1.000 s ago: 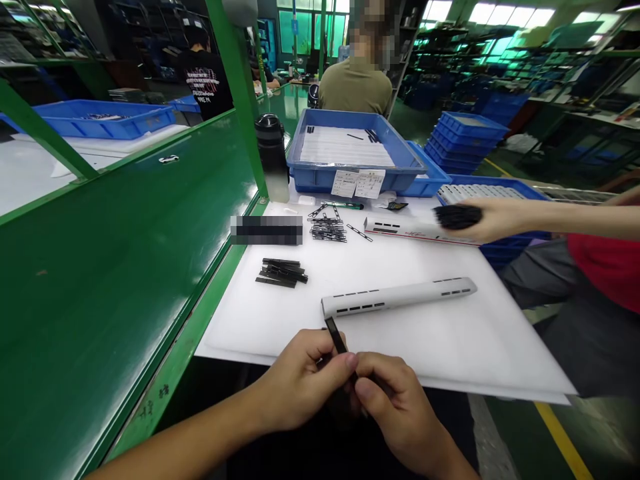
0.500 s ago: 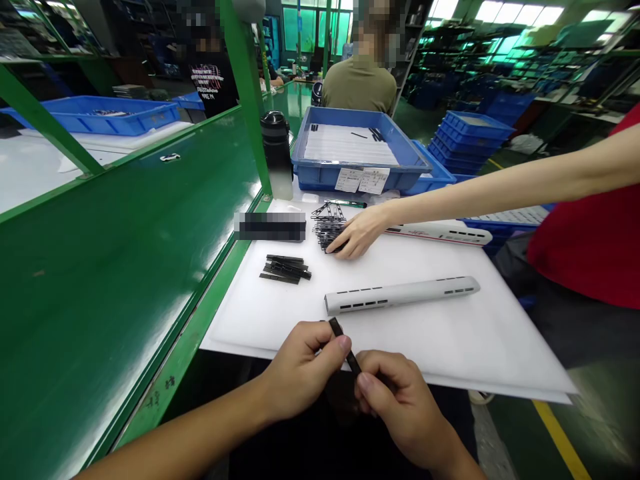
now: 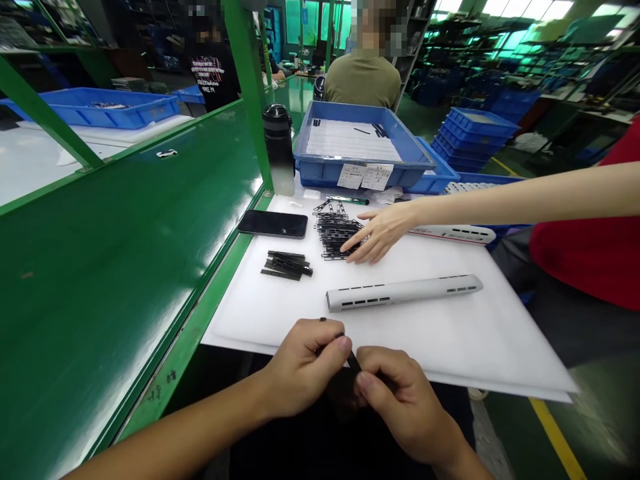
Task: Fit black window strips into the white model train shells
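Observation:
Between my two hands is a thin black strip point(image 3: 353, 363), mostly covered by fingers. My left hand point(image 3: 311, 365) pinches its upper end with the thumb on top. At its lower end my right hand point(image 3: 400, 393) is closed on the same strip. Just beyond them lies a long white slotted shell point(image 3: 405, 292), shaped like a train body. A small pile of flat black strips point(image 3: 286, 265) rests to the left. Farther back, a co-worker's hand point(image 3: 383, 233) hovers over or touches a heap of black slotted frames point(image 3: 337, 233), fingers spread.
White foam sheet point(image 3: 500, 333) covers the table. A phone point(image 3: 273, 224) and a bottle point(image 3: 278, 150) stand along the green partition point(image 3: 150, 233). A blue tray point(image 3: 320, 175) is at the back. Another white shell point(image 3: 465, 233) lies under the co-worker's arm.
The black strip's upper end has slipped from sight behind my left fingers. The co-worker's hand has opened and drawn right, uncovering more of the frame heap.

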`<state>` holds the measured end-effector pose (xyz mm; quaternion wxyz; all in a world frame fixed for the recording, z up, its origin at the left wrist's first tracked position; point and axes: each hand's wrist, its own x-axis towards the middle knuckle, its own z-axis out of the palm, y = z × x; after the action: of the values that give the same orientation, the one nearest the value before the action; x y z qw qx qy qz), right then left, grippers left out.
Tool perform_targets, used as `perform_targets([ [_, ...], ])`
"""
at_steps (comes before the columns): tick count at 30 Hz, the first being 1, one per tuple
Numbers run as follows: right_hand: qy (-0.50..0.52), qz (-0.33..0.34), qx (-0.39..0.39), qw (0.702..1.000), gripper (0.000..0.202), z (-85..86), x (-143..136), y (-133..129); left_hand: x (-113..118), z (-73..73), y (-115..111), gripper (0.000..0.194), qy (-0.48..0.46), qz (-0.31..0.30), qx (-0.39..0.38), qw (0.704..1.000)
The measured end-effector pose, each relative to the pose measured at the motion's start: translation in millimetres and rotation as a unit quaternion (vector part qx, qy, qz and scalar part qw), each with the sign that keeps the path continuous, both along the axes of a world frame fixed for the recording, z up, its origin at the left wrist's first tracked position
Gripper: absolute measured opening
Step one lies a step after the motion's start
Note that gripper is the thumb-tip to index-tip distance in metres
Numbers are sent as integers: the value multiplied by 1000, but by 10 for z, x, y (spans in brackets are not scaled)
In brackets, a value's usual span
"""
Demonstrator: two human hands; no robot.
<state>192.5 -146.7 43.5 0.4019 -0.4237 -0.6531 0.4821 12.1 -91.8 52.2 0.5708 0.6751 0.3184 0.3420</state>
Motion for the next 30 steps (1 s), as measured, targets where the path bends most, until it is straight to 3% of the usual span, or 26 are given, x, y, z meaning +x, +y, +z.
perform_targets([
  [9,24,-8,-31,999,20,-7,-12,-28,2,10,-20,38,24,-96,51,994],
  [15,-3,-7,-28,1000,25,-5,54,-26,4,-10,-6,40,14,-76,57,995],
  [23,61,15,-104,993,28,-56,28,-46,18,-42,-15,42,0,-100,-22,995],
  [30,-11,-23,-79,997,29,-55,56,-45,39,-90,4,44,24,-88,-56,994],
])
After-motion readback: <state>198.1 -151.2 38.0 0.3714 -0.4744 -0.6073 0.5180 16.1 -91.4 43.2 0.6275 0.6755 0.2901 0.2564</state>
